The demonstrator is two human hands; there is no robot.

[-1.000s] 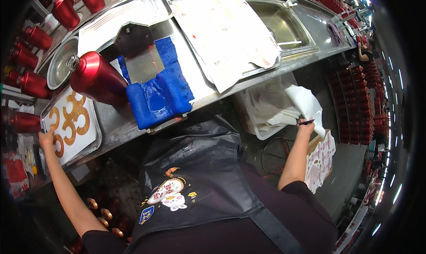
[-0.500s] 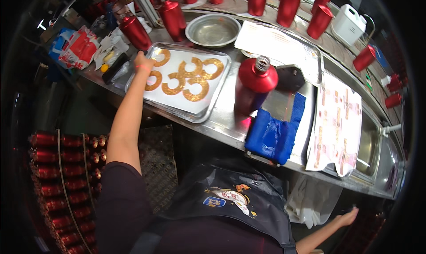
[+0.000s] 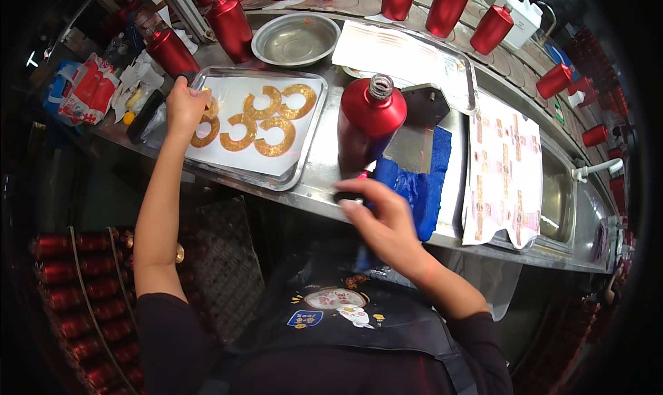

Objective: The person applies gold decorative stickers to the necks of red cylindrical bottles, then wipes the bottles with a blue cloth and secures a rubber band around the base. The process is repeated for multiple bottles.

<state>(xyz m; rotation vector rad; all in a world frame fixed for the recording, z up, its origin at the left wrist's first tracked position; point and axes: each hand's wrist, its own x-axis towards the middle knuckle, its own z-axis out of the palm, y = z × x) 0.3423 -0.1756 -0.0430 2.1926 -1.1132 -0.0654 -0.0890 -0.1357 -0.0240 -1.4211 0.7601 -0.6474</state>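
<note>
My left hand (image 3: 185,108) reaches over the far left of a metal tray (image 3: 283,182), its fingers bent together beside a gold C-shaped piece (image 3: 200,134). Something dark shows at its fingertips; what they hold is hidden. Several such gold pieces lie on white backing paper (image 3: 228,161) in the tray. Blurred by motion, my right hand (image 3: 378,219) is in front of a red bottle (image 3: 373,115), with a small black thing (image 3: 349,197) between thumb and finger. The bottle stands upright and uncapped next to a blue padded rest (image 3: 414,191), partly behind that hand.
A metal bowl (image 3: 295,41) sits behind the tray. Several red bottles (image 3: 230,27) line the back conveyor. To the right are printed sheets (image 3: 503,177), a sink (image 3: 558,205) and a white jug (image 3: 516,18). Racked red bottles (image 3: 90,271) stand below left.
My right hand has swung up from the lower right to the bottle's front. My left hand stays by the tray's far left, and the whole view has shifted slightly.
</note>
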